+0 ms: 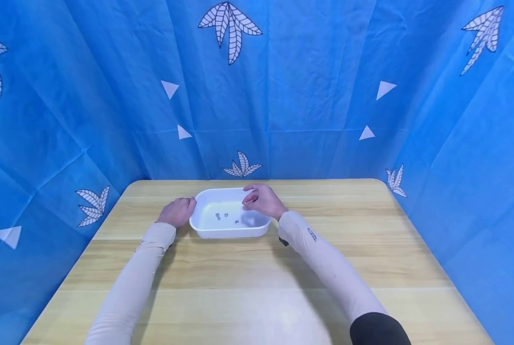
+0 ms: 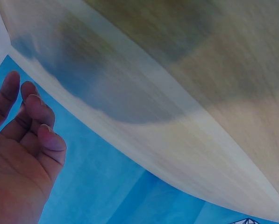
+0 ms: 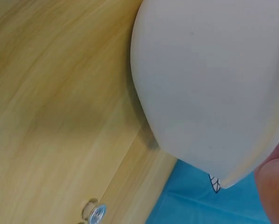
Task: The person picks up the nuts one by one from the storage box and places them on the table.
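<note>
A white oval-cornered plastic basin (image 1: 232, 233) stands on the wooden table, with several small shiny pieces (image 1: 226, 214) scattered on its floor. At its left rim is my left hand (image 1: 178, 211), holding that end, its thumb hidden. The left wrist view shows the loosely bent fingers (image 2: 39, 109) just outside the basin. My right hand (image 1: 265, 201) is above the basin's right end. Its thumb and a finger come together on a tiny bright piece, mostly covered by the fingertips. From the right wrist, the basin's wall (image 3: 204, 88) hides most of this hand.
A shiny round piece (image 3: 97, 213) lies on the tabletop (image 3: 60, 130) outside the basin in the right wrist view. Blue patterned cloth (image 1: 308, 86) encloses the table's back and sides. The table's rear edge runs close behind the basin.
</note>
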A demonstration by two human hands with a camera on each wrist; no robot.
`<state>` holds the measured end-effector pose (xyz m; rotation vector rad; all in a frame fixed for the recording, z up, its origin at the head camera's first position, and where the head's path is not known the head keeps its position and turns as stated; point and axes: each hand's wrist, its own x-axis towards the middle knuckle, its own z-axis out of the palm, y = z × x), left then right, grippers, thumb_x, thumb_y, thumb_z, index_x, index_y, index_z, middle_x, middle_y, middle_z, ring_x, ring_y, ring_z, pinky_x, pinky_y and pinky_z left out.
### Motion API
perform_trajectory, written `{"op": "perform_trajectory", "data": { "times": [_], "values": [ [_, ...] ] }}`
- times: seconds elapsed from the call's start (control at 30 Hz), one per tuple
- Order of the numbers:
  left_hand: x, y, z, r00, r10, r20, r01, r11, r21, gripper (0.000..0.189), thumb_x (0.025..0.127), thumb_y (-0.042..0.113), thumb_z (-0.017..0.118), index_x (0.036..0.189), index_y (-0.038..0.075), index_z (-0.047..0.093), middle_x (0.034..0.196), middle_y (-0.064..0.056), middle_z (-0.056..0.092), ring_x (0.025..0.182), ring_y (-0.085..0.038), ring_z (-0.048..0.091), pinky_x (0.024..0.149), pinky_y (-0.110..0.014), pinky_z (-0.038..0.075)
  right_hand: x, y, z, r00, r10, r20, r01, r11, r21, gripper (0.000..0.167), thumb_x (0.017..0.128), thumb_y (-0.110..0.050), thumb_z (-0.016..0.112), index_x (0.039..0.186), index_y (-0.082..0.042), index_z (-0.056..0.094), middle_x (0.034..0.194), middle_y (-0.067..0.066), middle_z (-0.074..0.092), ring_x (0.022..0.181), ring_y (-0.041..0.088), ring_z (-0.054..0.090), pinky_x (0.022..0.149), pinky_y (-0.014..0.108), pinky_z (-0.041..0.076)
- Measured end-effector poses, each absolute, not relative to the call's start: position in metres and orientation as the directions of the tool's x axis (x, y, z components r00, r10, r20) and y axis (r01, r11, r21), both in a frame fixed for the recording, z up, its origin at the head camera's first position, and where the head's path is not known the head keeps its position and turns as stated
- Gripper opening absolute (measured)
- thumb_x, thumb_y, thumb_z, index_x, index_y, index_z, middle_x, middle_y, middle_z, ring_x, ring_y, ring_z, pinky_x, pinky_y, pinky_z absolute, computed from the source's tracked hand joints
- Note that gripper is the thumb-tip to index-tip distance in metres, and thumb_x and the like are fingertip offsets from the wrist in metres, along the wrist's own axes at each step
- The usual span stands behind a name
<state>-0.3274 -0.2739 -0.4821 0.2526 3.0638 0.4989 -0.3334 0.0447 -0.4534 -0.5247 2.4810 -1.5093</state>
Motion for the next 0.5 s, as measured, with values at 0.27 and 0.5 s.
{"op": "perform_trajectory", "data": {
  "times": [0.27, 0.5],
  "values": [
    [-0.327, -0.275, -0.484, -0.987, 0.159, -0.001, 0.151, 0.937, 0.316, 0.064, 0.111, 0.037, 0.018, 0.127, -0.003, 0.066, 0.132, -0.028, 0.066, 0.125, -0.05, 0.061, 0.103, -0.063, 0.049, -0.333, 0.051, -0.453, -0.915, -0.403, 0.021, -0.218, 0.45, -0.866, 0.058, 0.084, 0.0, 0.082, 0.137, -0.004, 0.06, 0.105, 0.01, 0.079, 0.096, 0.021, 0.076, 0.097, 0.036, 0.059],
    [-0.329, -0.275, -0.482, -0.987, 0.158, -0.01, 0.147, 0.938, 0.314, 0.066, 0.111, 0.037, 0.016, 0.127, -0.002, 0.066, 0.135, -0.028, 0.065, 0.126, -0.05, 0.061, 0.104, -0.063, 0.049, -0.333, 0.059, -0.448, -0.91, -0.413, 0.039, -0.261, 0.497, -0.827, 0.053, 0.084, 0.0, 0.081, 0.134, -0.001, 0.063, 0.105, 0.012, 0.079, 0.095, 0.022, 0.077, 0.095, 0.036, 0.06]
  ]
}}
